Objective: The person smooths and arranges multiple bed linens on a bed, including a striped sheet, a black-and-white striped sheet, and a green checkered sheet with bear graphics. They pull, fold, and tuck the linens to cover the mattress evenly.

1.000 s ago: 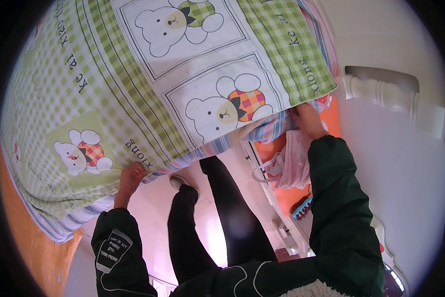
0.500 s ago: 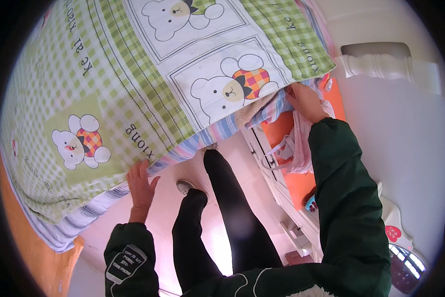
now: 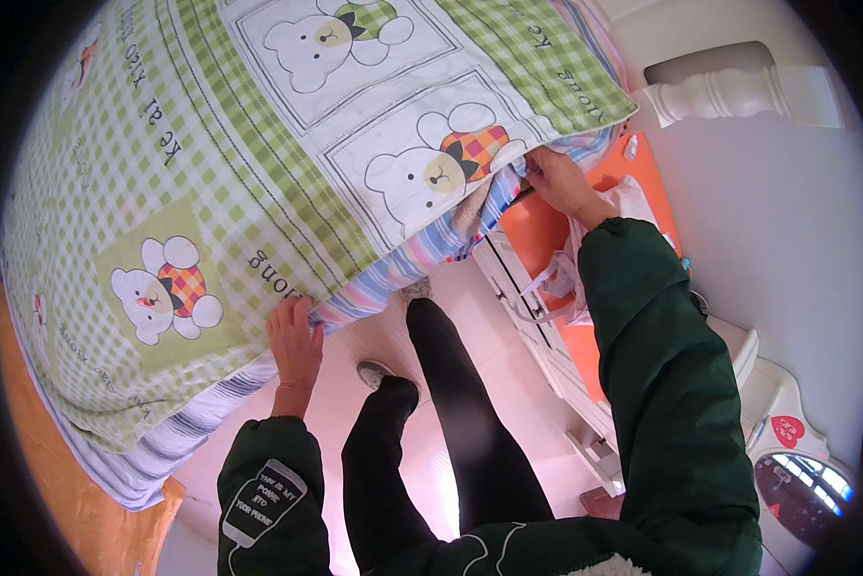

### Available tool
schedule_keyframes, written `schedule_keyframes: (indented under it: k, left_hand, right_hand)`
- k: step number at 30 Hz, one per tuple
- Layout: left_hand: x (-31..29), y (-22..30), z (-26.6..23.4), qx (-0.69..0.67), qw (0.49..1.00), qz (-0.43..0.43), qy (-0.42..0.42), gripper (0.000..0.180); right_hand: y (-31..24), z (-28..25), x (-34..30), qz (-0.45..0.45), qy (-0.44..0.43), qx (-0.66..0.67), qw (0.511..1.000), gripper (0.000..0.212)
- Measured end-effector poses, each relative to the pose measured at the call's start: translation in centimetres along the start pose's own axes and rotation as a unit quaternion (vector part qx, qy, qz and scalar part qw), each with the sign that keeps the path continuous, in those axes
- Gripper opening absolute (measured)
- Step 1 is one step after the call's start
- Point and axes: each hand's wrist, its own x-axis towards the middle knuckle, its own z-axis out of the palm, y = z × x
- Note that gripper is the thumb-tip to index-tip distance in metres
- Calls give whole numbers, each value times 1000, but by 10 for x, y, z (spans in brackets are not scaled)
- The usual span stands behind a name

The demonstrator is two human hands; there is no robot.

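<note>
A green-and-white checked bed sheet (image 3: 287, 259) with printed bears covers the bed. Beneath its near edge, striped blue-pink bedding (image 3: 378, 278) shows. On that near edge rests my left hand (image 3: 295, 348), fingers stretched over the cloth and thumb apart. Farther right, my right hand (image 3: 568, 184) is closed at the sheet's edge, where the striped layer is rumpled. Its fingertips are partly hidden by the cloth. A bit of tan woven material (image 3: 471, 208) peeks out between the layers left of this hand.
To the right stands a white drawer cabinet (image 3: 508, 302) with an orange top (image 3: 522, 226), bearing a pale pink bag (image 3: 568, 274). A white turned bedpost (image 3: 729, 99) is at the far right, a heart-marked mirror (image 3: 801, 499) at lower right. Orange wood (image 3: 95, 523) shows at lower left.
The striped cloth by my right hand has shifted, baring darker folds and a gap. The right hand sits slightly farther left; the left hand now lies more over the sheet's edge. The view has shifted.
</note>
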Motion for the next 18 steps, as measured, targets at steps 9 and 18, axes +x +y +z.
schedule_keyframes:
  k: [9,18]
  left_hand:
    - [2,-6,-6,-29,999,16,-27,57]
    - [7,-10,1,-11,1000,1,-11,45]
  right_hand:
    - [6,-27,5,13,-119,-360,925,20]
    - [-70,41,-21,-149,-164,-325,919,27]
